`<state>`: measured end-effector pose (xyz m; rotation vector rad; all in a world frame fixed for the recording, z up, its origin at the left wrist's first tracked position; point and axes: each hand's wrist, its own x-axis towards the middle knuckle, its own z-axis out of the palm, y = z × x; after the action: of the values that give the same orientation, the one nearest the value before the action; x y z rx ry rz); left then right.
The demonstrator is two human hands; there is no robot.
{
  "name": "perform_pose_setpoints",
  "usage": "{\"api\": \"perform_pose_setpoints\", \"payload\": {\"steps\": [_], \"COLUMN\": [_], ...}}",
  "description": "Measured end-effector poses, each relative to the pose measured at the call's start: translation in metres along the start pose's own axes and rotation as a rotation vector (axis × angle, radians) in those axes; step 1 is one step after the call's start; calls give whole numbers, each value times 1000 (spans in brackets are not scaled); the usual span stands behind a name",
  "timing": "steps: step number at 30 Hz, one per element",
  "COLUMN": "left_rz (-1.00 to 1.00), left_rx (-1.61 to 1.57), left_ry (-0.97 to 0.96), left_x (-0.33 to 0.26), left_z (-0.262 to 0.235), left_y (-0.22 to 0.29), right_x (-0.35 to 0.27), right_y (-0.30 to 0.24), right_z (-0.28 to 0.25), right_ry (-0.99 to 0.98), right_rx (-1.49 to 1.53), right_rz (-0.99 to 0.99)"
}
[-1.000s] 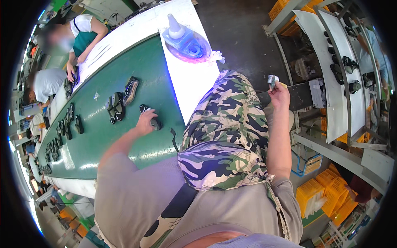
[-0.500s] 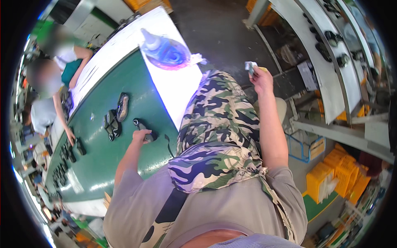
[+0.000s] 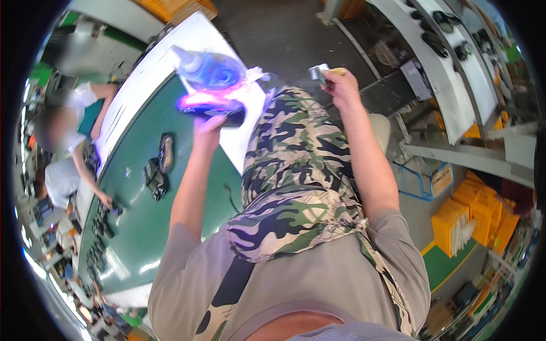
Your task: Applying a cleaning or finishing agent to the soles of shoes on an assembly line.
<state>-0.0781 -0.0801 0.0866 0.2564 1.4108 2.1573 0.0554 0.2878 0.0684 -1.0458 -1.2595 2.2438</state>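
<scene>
- Left hand (image 3: 206, 126) is wrapped around a dark shoe part (image 3: 213, 109) glowing pink-purple, holding it up above the green surface (image 3: 148, 227).
- Right hand (image 3: 340, 84) is raised too, pinching a small grey block (image 3: 316, 73).
- Two dark shoe pieces (image 3: 159, 167) lie on the surface, well left of the held one.

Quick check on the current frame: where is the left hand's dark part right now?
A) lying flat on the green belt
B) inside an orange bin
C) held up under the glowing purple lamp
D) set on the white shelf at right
C: the left hand holds the dark part raised into the purple glow beneath the lamp, off the green belt.
</scene>
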Motion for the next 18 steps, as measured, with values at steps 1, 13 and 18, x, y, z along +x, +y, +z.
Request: {"api": "perform_pose_setpoints", "payload": {"steps": [1,13,18], "left_rz": [110,975,1068], "left_rx": [212,961,1071], "left_ry": [-15,-265,-276], "left_x": [12,11,9], "left_z": [8,97,94], "left_y": [-2,58,66], "right_x": [-7,-74,-73], "right_y": [-7,-52,-47], "right_z": [8,103,117], "right_ry": [-23,-464,-410], "right_rx": [-10,-100,-140], "right_rz": [-24,-224,-293]}}
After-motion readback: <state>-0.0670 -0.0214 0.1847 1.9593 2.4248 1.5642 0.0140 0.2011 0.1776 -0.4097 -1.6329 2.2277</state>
